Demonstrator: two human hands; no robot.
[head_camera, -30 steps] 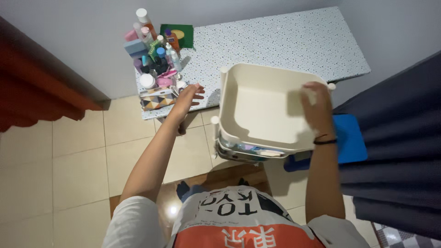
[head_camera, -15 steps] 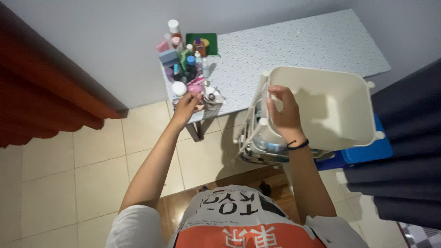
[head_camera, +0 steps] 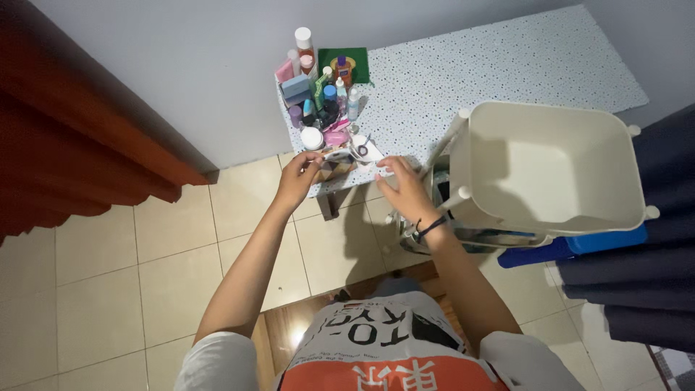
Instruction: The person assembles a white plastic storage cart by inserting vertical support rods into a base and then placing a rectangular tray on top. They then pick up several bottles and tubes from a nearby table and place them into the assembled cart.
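Note:
My left hand point(head_camera: 299, 179) pinches the near end of a small patterned pouch point(head_camera: 335, 166) lying at the front corner of a speckled-cloth table point(head_camera: 492, 72). Just to the right, my right hand point(head_camera: 404, 190), with a black band on its wrist, hovers at the table's front edge. Its fingers are spread beside a white scrap point(head_camera: 374, 153) and small scissors point(head_camera: 360, 148), and it holds nothing. Several cosmetic bottles and jars point(head_camera: 322, 90) crowd the table's left end, behind the pouch.
A white plastic trolley with an empty top tray point(head_camera: 478, 130) stands right of my right hand, lower shelves holding items. A blue object point(head_camera: 601, 241) and dark hanging cloth point(head_camera: 644, 289) lie beyond it. A red-brown curtain point(head_camera: 72, 152) hangs at left over a tiled floor point(head_camera: 145, 275).
My right hand has let go of the trolley's rim and moved left to the table's front edge. My left hand stays at the corner by the pouch.

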